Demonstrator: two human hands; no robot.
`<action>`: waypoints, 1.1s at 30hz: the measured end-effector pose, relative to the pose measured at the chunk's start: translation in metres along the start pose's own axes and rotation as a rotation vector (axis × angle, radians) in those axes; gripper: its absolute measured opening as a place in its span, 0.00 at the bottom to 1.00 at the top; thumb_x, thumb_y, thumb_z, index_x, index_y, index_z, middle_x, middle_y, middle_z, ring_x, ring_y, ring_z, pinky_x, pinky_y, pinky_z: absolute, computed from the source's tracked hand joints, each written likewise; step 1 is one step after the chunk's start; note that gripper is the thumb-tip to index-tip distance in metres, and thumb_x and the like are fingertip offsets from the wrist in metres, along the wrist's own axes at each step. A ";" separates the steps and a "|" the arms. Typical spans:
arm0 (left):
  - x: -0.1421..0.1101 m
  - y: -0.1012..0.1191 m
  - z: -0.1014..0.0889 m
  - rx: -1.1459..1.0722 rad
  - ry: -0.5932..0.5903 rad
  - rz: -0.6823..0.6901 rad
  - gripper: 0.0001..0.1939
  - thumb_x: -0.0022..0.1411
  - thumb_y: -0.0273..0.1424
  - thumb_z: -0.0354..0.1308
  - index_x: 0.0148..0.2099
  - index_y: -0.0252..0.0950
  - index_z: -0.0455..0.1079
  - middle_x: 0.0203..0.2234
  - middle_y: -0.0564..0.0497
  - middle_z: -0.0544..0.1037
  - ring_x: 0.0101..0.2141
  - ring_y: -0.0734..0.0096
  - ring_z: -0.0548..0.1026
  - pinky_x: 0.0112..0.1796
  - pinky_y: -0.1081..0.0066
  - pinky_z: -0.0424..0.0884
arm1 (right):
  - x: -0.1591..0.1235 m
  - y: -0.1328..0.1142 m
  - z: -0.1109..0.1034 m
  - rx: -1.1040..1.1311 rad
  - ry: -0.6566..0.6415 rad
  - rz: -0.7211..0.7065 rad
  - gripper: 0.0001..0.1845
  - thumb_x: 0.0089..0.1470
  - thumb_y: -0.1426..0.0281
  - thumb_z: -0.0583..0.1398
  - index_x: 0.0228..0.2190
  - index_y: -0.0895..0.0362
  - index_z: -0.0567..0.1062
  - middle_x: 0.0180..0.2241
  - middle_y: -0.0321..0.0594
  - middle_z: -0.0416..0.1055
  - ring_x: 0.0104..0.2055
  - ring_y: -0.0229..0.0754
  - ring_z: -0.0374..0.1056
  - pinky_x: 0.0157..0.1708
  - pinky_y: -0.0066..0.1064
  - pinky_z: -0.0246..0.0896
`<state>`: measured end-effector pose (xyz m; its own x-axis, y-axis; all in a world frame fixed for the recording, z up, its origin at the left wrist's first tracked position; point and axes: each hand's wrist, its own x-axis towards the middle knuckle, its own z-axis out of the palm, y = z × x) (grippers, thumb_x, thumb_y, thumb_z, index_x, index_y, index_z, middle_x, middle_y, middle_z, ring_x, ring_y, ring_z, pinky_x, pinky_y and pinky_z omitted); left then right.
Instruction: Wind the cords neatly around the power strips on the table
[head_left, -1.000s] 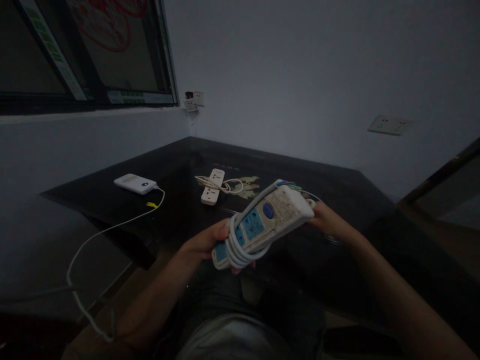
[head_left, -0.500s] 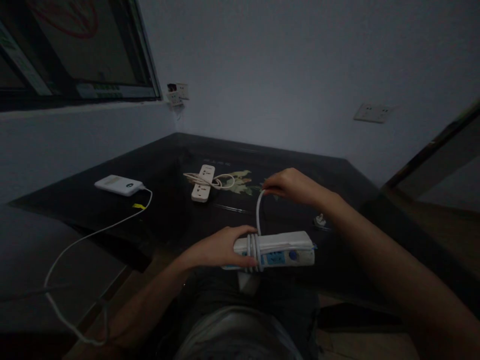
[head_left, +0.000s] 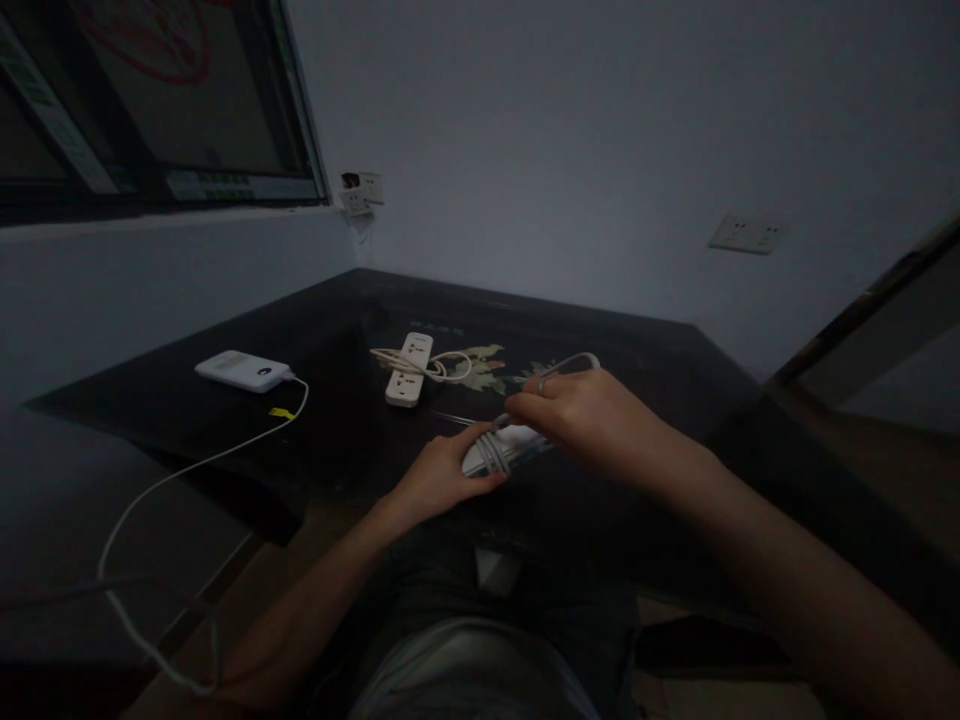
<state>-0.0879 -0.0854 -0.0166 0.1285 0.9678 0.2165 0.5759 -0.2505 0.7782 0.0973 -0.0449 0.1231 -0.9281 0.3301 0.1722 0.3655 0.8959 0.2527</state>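
My left hand (head_left: pixel 442 470) grips the near end of a white power strip (head_left: pixel 499 450) that has its white cord wound around the body. My right hand (head_left: pixel 581 415) lies over the strip's far end, fingers closed on a loop of the white cord (head_left: pixel 574 362) that arches up behind the knuckles. Most of the strip is hidden under my right hand. Both hands are just above the front part of the dark table (head_left: pixel 360 320).
A second white power strip (head_left: pixel 409 370) with a bundled cord lies further back on the table. A white power bank (head_left: pixel 241 370) with a white cable (head_left: pixel 225 455) running off the table edge sits at the left. Wall sockets (head_left: pixel 746 233) are at the right.
The strip has moved forward and down toward the table. My right hand came down from holding the cord high and now covers the strip's far end.
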 end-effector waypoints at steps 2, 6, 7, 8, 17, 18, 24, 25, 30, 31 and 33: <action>0.000 -0.001 0.002 -0.015 0.000 -0.008 0.29 0.51 0.44 0.62 0.54 0.41 0.67 0.37 0.48 0.79 0.37 0.56 0.76 0.38 0.67 0.67 | -0.003 -0.004 0.005 0.015 0.013 0.012 0.08 0.56 0.79 0.55 0.33 0.59 0.75 0.28 0.41 0.74 0.28 0.39 0.68 0.26 0.29 0.50; 0.000 -0.005 0.004 -0.021 0.026 -0.025 0.28 0.54 0.45 0.60 0.55 0.39 0.64 0.38 0.47 0.78 0.37 0.57 0.76 0.37 0.67 0.68 | -0.010 -0.011 0.016 0.086 0.040 0.065 0.08 0.57 0.76 0.56 0.35 0.59 0.75 0.29 0.43 0.75 0.27 0.40 0.68 0.26 0.29 0.50; 0.000 -0.006 0.004 -0.027 0.041 -0.031 0.28 0.55 0.45 0.60 0.55 0.39 0.63 0.38 0.47 0.78 0.37 0.58 0.76 0.37 0.67 0.68 | -0.012 -0.012 0.019 0.124 0.056 0.094 0.09 0.58 0.74 0.55 0.36 0.59 0.76 0.30 0.43 0.75 0.28 0.40 0.68 0.26 0.29 0.51; -0.001 -0.008 0.003 -0.034 0.064 -0.039 0.28 0.55 0.44 0.60 0.55 0.39 0.62 0.38 0.47 0.78 0.37 0.59 0.76 0.37 0.67 0.68 | -0.014 -0.013 0.022 0.178 0.077 0.126 0.10 0.59 0.72 0.54 0.37 0.58 0.76 0.31 0.43 0.76 0.29 0.40 0.69 0.27 0.29 0.52; -0.004 -0.008 -0.026 0.087 0.390 -0.037 0.27 0.54 0.43 0.61 0.54 0.40 0.63 0.43 0.48 0.77 0.40 0.59 0.76 0.40 0.68 0.69 | -0.023 -0.006 0.055 1.220 -0.191 0.334 0.13 0.62 0.66 0.51 0.44 0.60 0.69 0.23 0.32 0.67 0.21 0.33 0.65 0.22 0.25 0.62; -0.004 -0.006 -0.030 0.119 0.409 -0.018 0.27 0.54 0.43 0.61 0.54 0.41 0.63 0.45 0.48 0.77 0.42 0.59 0.76 0.42 0.68 0.69 | -0.023 -0.004 0.059 1.324 -0.249 0.297 0.14 0.63 0.64 0.51 0.44 0.60 0.69 0.23 0.32 0.67 0.21 0.33 0.66 0.23 0.25 0.63; -0.007 0.010 -0.048 0.216 0.450 0.067 0.28 0.54 0.40 0.62 0.56 0.42 0.62 0.49 0.49 0.75 0.47 0.59 0.74 0.47 0.66 0.67 | -0.021 0.000 0.069 1.522 -0.306 0.169 0.15 0.60 0.60 0.55 0.36 0.61 0.71 0.25 0.35 0.70 0.26 0.34 0.69 0.27 0.26 0.65; -0.007 0.013 -0.050 0.211 0.462 0.078 0.28 0.54 0.39 0.62 0.56 0.42 0.62 0.50 0.49 0.75 0.47 0.59 0.74 0.47 0.66 0.68 | -0.020 0.000 0.067 1.506 -0.273 0.185 0.15 0.60 0.60 0.56 0.34 0.60 0.71 0.24 0.35 0.70 0.26 0.34 0.69 0.27 0.26 0.65; -0.003 0.022 -0.062 0.229 0.528 0.084 0.27 0.54 0.40 0.63 0.55 0.43 0.63 0.50 0.50 0.75 0.47 0.58 0.75 0.46 0.66 0.69 | -0.022 -0.006 0.041 1.182 -0.088 0.236 0.13 0.60 0.63 0.55 0.29 0.58 0.70 0.21 0.34 0.68 0.23 0.35 0.68 0.25 0.25 0.62; -0.001 0.023 -0.065 0.239 0.542 0.089 0.26 0.54 0.39 0.63 0.55 0.43 0.63 0.50 0.50 0.75 0.47 0.59 0.75 0.46 0.66 0.68 | -0.023 -0.008 0.034 1.060 -0.042 0.236 0.13 0.61 0.63 0.54 0.28 0.57 0.71 0.21 0.35 0.69 0.24 0.36 0.68 0.25 0.26 0.61; 0.003 0.025 -0.070 0.256 0.575 0.100 0.26 0.55 0.40 0.63 0.55 0.43 0.63 0.49 0.50 0.75 0.46 0.59 0.75 0.45 0.66 0.69 | -0.024 -0.010 0.021 0.806 0.074 0.252 0.13 0.61 0.65 0.53 0.28 0.56 0.72 0.23 0.37 0.72 0.26 0.38 0.69 0.27 0.27 0.60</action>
<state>-0.1298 -0.0904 0.0447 -0.2216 0.7543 0.6180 0.7675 -0.2560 0.5877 0.1148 -0.0556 0.0965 -0.8087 0.5528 0.2010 0.3724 0.7457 -0.5525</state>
